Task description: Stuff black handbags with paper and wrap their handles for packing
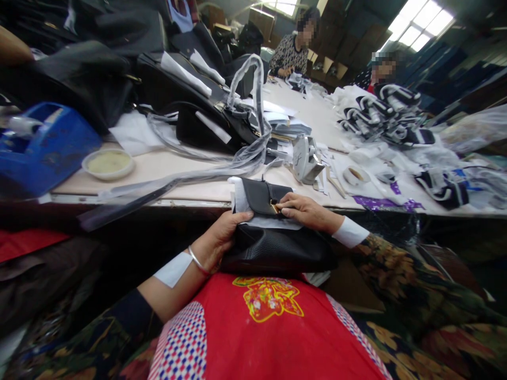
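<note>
A black leather handbag (277,250) rests on my lap against the table edge, its flap (257,198) towards the table and white tissue paper (237,194) showing around it. My left hand (224,235) grips the bag's left side, thumb on top near the paper and fingers hidden beneath. At the flap's gold clasp (274,207), the fingers of my right hand (304,211) are pinched on the metal piece. A long strap in clear plastic wrap (178,179) lies on the table and hangs over its edge at the left.
Black bags (206,126) are piled at the back left beside a blue tape dispenser (43,142) and a bowl of yellowish paste (108,163). A metal tape cutter (307,161) and a tape roll (355,176) lie ahead. Wrapped straps (390,113) fill the right. Two people work across the table.
</note>
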`<state>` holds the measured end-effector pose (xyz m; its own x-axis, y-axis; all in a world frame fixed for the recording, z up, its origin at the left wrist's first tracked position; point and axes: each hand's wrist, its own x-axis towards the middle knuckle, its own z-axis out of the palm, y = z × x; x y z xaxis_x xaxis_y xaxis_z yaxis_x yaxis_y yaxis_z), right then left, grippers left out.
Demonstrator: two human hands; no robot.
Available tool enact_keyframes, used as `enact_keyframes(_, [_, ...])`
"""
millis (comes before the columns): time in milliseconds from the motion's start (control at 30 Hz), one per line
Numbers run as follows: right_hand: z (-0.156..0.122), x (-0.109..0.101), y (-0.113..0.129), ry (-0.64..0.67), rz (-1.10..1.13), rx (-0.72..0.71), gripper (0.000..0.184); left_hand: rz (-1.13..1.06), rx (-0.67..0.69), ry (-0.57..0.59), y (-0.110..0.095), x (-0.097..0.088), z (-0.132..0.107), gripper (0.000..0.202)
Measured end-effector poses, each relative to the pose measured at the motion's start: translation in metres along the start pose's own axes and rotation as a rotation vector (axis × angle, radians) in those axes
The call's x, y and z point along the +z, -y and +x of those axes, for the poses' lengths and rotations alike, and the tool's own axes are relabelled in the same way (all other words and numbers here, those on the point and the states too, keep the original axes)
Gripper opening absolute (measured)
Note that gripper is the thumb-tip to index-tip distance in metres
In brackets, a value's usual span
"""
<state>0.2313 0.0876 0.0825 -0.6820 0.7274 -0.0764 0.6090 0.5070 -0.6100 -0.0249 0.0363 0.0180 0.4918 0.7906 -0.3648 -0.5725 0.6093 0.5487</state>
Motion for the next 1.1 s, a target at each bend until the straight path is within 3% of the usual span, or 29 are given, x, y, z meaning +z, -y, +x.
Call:
enact_keyframes(700, [0.003,-0.004,0.002,-0.049,0.246,0.196,0.05,-0.026,-0.032,0.038,-0.001,-0.003,-0.002,0.048])
enact_keyframes(800, [0.001,-0.004,0.006,-0.022,0.129,0.127,0.044,-0.031,-0.042,0.043,-0.001,-0.004,-0.002,0.046])
enact_keyframes(933, [-0.005,0.007,0.023,0.067,-0.235,-0.055,0.03,-0.045,-0.014,0.005,0.003,-0.005,-0.001,0.042])
enact_keyframes(1100, [-0.007,0.026,0.043,0.195,-0.632,-0.063,0.032,-0.045,0.002,-0.029,0.01,-0.002,-0.002,0.041])
